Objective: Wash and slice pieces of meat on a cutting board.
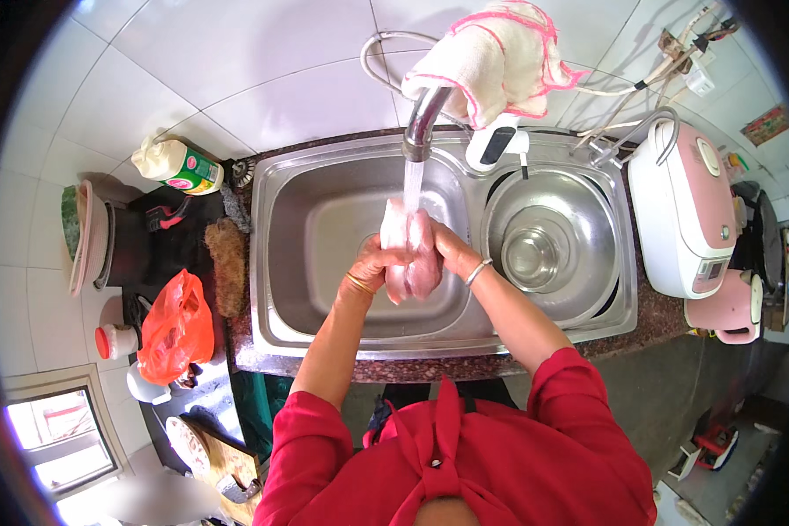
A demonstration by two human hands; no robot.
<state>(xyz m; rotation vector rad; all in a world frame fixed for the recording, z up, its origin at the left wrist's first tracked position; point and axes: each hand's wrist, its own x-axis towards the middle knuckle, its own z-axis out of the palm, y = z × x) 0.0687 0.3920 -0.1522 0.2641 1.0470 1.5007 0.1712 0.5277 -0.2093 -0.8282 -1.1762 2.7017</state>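
Raw meat [423,263], pale pink with whitish fat, is held between both hands over the left sink basin [329,230]. My left hand [375,262], with a gold-coloured bangle at the wrist, grips its left side, the thumb across the front. On its right side, my right hand [452,247] has its fingers partly hidden behind the meat; a silver-coloured bangle is on that wrist. Water runs from the metal faucet [418,131] onto the top of the meat. A white and pink cloth [500,59] is draped over the faucet.
The right basin holds a large metal bowl [585,263]. A pink and white rice cooker [680,204] stands to the right. On the left are a detergent bottle [187,167], a brown fibrous scrubber [226,266] and a red plastic bag [179,329]. A wooden cutting board [227,463] lies lower left.
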